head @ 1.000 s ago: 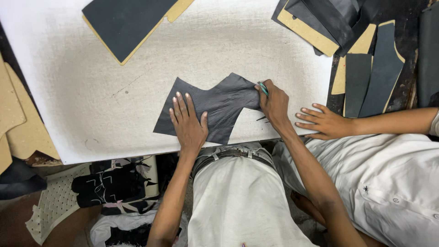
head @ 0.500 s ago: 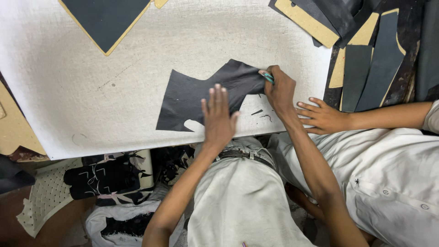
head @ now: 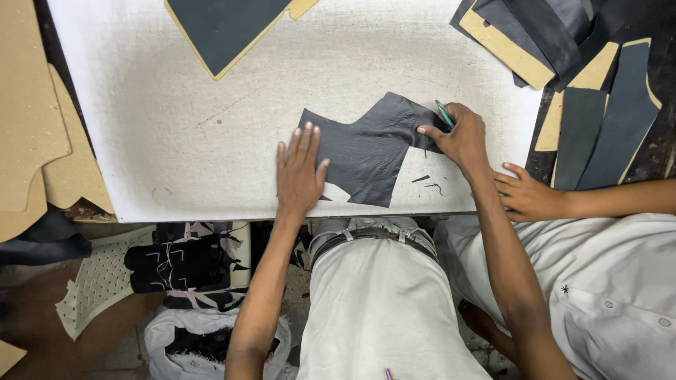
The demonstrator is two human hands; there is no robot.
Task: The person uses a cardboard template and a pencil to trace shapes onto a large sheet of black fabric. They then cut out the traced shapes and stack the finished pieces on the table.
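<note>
Step in hand, as judged: cutting a shaped piece out of the dark grey, grainy, irregular leather piece (head: pixel 370 151) lying on the white cloth-covered desk (head: pixel 176 134).

Left hand (head: pixel 299 172): flat, palm down, fingers (head: pixel 304 144) spread apart and extended, pressing the leather's left edge onto the desk. Not gripping anything, just pinning.

Right hand (head: pixel 458 137): fingers curled together and clamped on a slim teal-handled cutting tool (head: pixel 444 112), the handle sticking up above the knuckles. The tip is hidden under the hand, so contact with the leather cannot be confirmed. The hand sits on the leather's upper right corner.

Leather lies between the two hands, flat, a few wrinkles near the right-hand fingers. Small dark offcut scraps (head: pixel 429 183) sit just below the right hand, on the desk.

A second person's hand (head: pixel 528 197) rests at the desk's edge, just beside the right forearm, in a white sleeve. Not involved with the leather.

Well beyond the fingers: a dark sheet on tan board (head: pixel 222 28) at the far side; a stack of dark strips and tan board templates (head: pixel 577 77) off to the right.

Next move likely calls for the left hand holding tension close to the cut line, so the wrinkles flatten ahead of the blade, and the right hand drawing the tool along the edge in a steady pull. Risk: leather creeping or bunching if the pinning hand stays this far from the tool.
</note>
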